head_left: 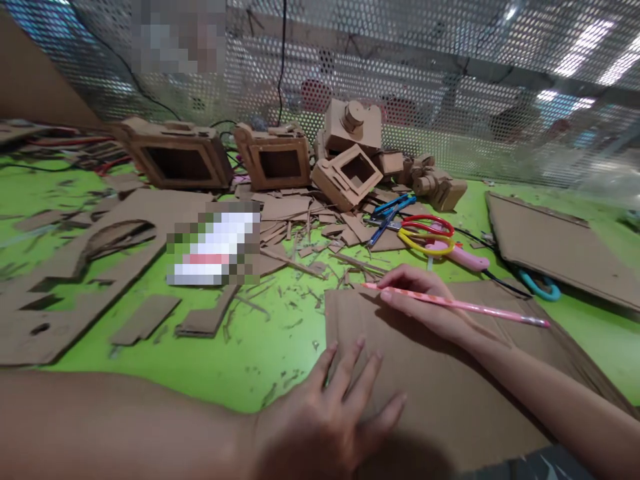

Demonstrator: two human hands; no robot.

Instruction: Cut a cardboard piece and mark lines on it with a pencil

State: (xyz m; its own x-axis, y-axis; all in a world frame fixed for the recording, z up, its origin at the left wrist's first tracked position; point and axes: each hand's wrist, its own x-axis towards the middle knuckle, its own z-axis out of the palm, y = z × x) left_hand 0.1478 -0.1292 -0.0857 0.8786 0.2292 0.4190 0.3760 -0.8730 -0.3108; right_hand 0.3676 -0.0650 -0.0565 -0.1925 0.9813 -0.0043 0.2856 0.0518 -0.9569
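Note:
A sheet of brown cardboard (430,387) lies on the green table in front of me. My left hand (335,407) rests on its left part with fingers spread and nothing in them. Between the thumb and fingers of my right hand (420,300) is a pink pencil (470,307). Its tip points left, close above the sheet's upper left corner, and its eraser end slants right over my wrist. Whether the tip touches the cardboard I cannot tell. Just beyond that hand lie scissors with red and yellow handles (427,233) and a pink glue gun (460,257).
Cardboard camera models (280,160) stand along the mesh screen (450,87) at the back. Cut scraps (285,230) litter the middle of the green table (280,360). Left is a cut-out cardboard panel (125,253); right, another cardboard piece (555,247) lies over a teal handle (543,287).

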